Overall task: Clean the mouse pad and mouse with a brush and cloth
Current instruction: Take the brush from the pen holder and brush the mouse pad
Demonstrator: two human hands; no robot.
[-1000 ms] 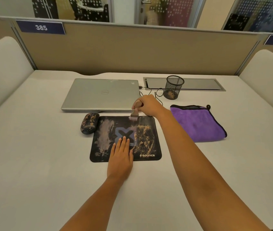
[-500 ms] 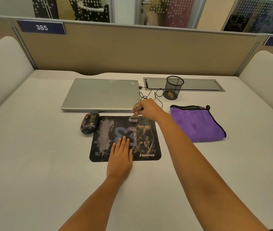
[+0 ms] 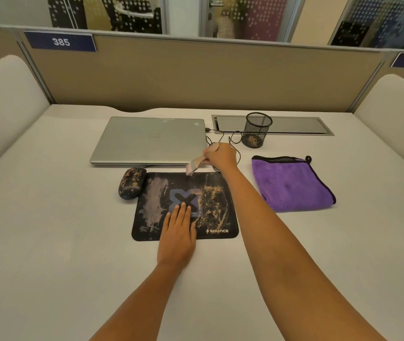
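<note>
Fingers [image 3: 183, 212] of left hand [image 3: 177, 236] straight, pressed flat on near middle of mouse pad [image 3: 217, 183], pinning it, gripping nothing. Right hand [image 3: 220, 156] curled round handle of pink brush [image 3: 193, 167]; bristles at pad's far edge, touching or just above, cannot tell.

Progress, by judgement: early. Grey smear on pad's left, tan crumbs on right. Mouse [image 3: 132, 183], just beside pad's far-left corner, speckled too. Purple cloth [image 3: 292, 185] folded, unused, right of pad.

Closed laptop [image 3: 150, 141], cable [image 3: 214, 131] and mesh pen cup [image 3: 257, 130] crowd far side. Far-going strokes risk pushing debris against laptop.
</note>
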